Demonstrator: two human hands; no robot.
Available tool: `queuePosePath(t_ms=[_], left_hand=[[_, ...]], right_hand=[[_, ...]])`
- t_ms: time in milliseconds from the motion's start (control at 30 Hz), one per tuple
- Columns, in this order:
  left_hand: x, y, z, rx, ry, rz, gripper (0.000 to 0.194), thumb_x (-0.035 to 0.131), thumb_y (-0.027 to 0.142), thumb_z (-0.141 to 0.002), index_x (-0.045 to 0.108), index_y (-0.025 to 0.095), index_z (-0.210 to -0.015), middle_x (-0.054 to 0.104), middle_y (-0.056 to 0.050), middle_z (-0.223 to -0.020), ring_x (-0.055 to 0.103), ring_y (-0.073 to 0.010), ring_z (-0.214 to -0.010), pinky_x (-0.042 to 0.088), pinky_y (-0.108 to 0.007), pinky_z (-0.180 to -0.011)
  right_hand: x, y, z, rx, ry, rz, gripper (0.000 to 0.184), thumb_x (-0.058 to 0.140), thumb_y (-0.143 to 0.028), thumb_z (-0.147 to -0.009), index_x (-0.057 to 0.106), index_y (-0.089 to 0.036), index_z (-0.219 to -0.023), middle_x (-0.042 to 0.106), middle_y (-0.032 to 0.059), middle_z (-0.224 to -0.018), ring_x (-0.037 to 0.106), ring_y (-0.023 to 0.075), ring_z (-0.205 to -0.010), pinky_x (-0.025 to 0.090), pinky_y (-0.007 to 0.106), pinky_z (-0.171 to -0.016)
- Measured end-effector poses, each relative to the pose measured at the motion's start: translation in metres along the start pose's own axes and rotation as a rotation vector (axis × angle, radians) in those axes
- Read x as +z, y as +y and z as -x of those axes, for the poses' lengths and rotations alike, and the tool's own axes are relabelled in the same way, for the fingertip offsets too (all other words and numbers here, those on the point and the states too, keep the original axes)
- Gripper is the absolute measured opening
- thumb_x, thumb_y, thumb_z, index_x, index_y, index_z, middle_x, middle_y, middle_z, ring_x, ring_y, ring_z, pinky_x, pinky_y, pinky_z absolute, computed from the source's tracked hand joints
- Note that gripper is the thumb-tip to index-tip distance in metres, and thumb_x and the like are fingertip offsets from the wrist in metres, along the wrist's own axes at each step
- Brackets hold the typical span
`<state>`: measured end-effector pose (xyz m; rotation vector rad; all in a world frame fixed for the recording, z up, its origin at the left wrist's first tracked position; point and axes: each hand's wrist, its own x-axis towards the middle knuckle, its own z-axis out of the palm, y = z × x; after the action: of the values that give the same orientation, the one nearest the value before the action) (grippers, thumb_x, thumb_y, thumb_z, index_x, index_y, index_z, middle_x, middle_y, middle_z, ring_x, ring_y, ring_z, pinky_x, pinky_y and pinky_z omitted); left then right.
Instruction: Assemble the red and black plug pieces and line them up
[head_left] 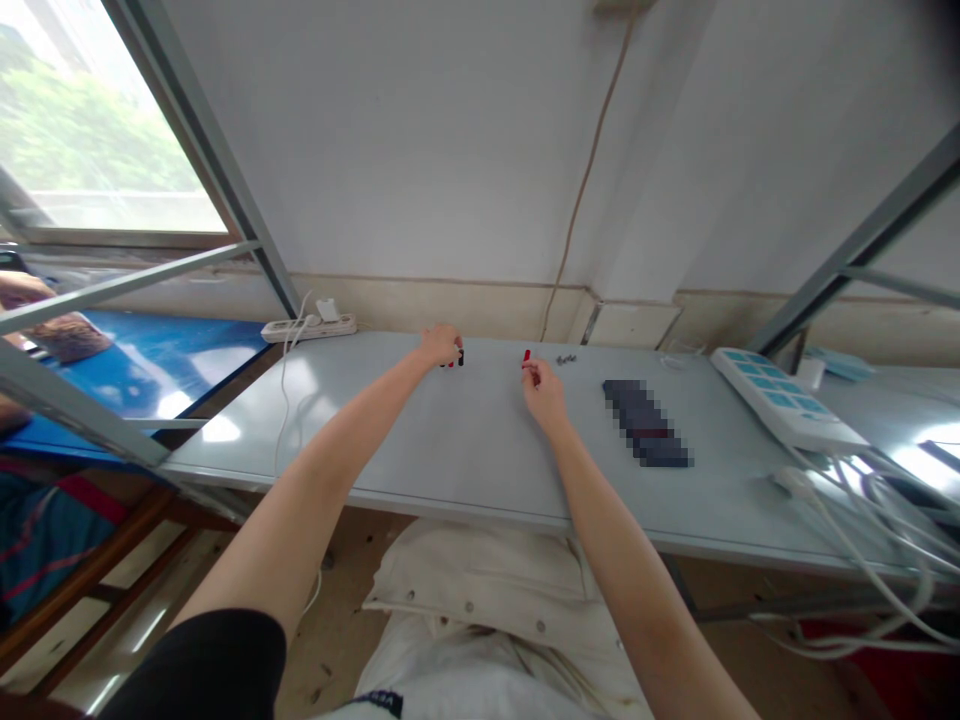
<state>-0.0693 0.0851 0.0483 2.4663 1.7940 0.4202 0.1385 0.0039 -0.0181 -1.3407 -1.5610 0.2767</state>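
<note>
At the back of the grey table (pixel 465 440), my left hand (pixel 441 345) reaches down with its fingers curled together. Right at its fingertips are a small black piece (pixel 461 358) and a small red piece (pixel 451 364); whether the fingers grip one is hidden. To the right, my right hand (pixel 543 388) is closed in a pinch, with a small red piece (pixel 526 355) at its fingertips. The pieces are too small to name exactly. Just beyond that hand lies a little cluster of small grey metal-looking parts (pixel 566 360).
A dark, pixelated flat object (pixel 649 425) lies to the right. Farther right is a large white power strip (pixel 784 398) with loose cables. Another power strip (pixel 311 327) with a cable sits back left. Metal frame bars flank the table; another person's hand (pixel 22 290) shows far left.
</note>
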Motion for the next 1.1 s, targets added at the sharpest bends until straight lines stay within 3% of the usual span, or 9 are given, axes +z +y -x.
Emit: queuePosePath(t_ms=[133,233,333,400,567,700,833,967,1100], left_hand=[[0.001,0.009,-0.001,0.065,0.069,0.093,0.025,0.061,0.022,-0.064,0.062,0.02,-0.089,0.062,-0.008,-0.096,0.053,-0.0237,-0.095,0.038,-0.039,-0.084],[0.007,0.027,0.001,0.237,0.142,0.139,0.027,0.055,0.023,-0.07,0.059,0.018,-0.096,0.061,-0.007,-0.099,0.052,-0.0194,-0.096,0.037,-0.033,-0.086],[0.018,0.051,0.01,0.404,0.1,0.095,0.031,0.05,0.024,-0.074,0.055,0.017,-0.104,0.059,-0.007,-0.102,0.05,-0.0182,-0.099,0.035,-0.031,-0.089],[0.029,0.067,0.017,0.446,0.075,0.035,0.037,0.046,0.024,-0.076,0.049,0.017,-0.113,0.056,-0.008,-0.11,0.047,-0.0194,-0.104,0.035,-0.033,-0.09],[0.057,0.092,0.028,0.343,0.096,-0.023,0.052,0.042,0.021,-0.078,0.03,0.017,-0.129,0.05,-0.01,-0.117,0.046,-0.0218,-0.104,0.037,-0.034,-0.083],[0.074,0.099,0.027,0.282,0.127,-0.048,0.053,0.041,0.021,-0.08,0.026,0.019,-0.131,0.052,-0.01,-0.113,0.048,-0.0211,-0.102,0.037,-0.033,-0.082],[0.081,0.101,0.02,0.269,0.174,-0.022,0.039,0.04,0.021,-0.082,0.039,0.02,-0.122,0.056,-0.008,-0.106,0.049,-0.0191,-0.099,0.036,-0.032,-0.082],[0.084,0.1,0.015,0.172,0.219,0.144,0.021,0.045,0.023,-0.08,0.055,0.018,-0.098,0.06,-0.007,-0.092,0.053,-0.0181,-0.091,0.038,-0.03,-0.079],[0.087,0.095,0.02,0.085,0.293,0.404,0.011,0.05,0.021,-0.075,0.058,0.018,-0.083,0.062,-0.004,-0.079,0.055,-0.0158,-0.076,0.041,-0.029,-0.071]], right_hand=[[-0.005,-0.003,-0.001,0.053,0.039,0.111,0.027,0.035,-0.026,-0.077,0.054,-0.015,-0.093,0.06,0.0078,-0.077,0.051,0.0156,-0.063,0.038,0.029,-0.063],[-0.009,-0.004,-0.002,0.116,0.056,0.203,0.028,0.036,-0.024,-0.076,0.054,-0.015,-0.094,0.061,0.0082,-0.077,0.052,0.0169,-0.065,0.037,0.029,-0.063],[-0.011,-0.001,-0.003,0.136,0.061,0.289,0.028,0.036,-0.021,-0.074,0.054,-0.014,-0.095,0.061,0.0095,-0.08,0.053,0.0183,-0.071,0.037,0.029,-0.065],[-0.012,0.001,-0.003,0.133,0.066,0.337,0.028,0.036,-0.019,-0.074,0.054,-0.014,-0.094,0.062,0.0106,-0.084,0.054,0.0191,-0.076,0.037,0.029,-0.067],[-0.012,0.001,-0.002,0.15,0.052,0.389,0.027,0.036,-0.016,-0.074,0.054,-0.014,-0.093,0.062,0.0109,-0.089,0.055,0.0194,-0.082,0.037,0.03,-0.071],[-0.013,0.0,-0.002,0.159,0.066,0.391,0.026,0.035,-0.016,-0.075,0.054,-0.014,-0.093,0.061,0.0112,-0.092,0.054,0.0192,-0.084,0.037,0.03,-0.072],[-0.016,0.001,-0.006,0.174,0.096,0.397,0.026,0.035,-0.016,-0.075,0.053,-0.015,-0.093,0.061,0.0109,-0.092,0.053,0.0193,-0.086,0.037,0.03,-0.073],[-0.022,0.004,-0.015,0.237,0.109,0.44,0.025,0.038,-0.017,-0.074,0.054,-0.015,-0.093,0.061,0.011,-0.093,0.054,0.0209,-0.089,0.038,0.032,-0.074],[-0.023,0.013,-0.025,0.339,-0.036,0.54,0.02,0.05,-0.023,-0.07,0.059,-0.015,-0.086,0.062,0.0151,-0.089,0.055,0.0261,-0.087,0.039,0.038,-0.072]])
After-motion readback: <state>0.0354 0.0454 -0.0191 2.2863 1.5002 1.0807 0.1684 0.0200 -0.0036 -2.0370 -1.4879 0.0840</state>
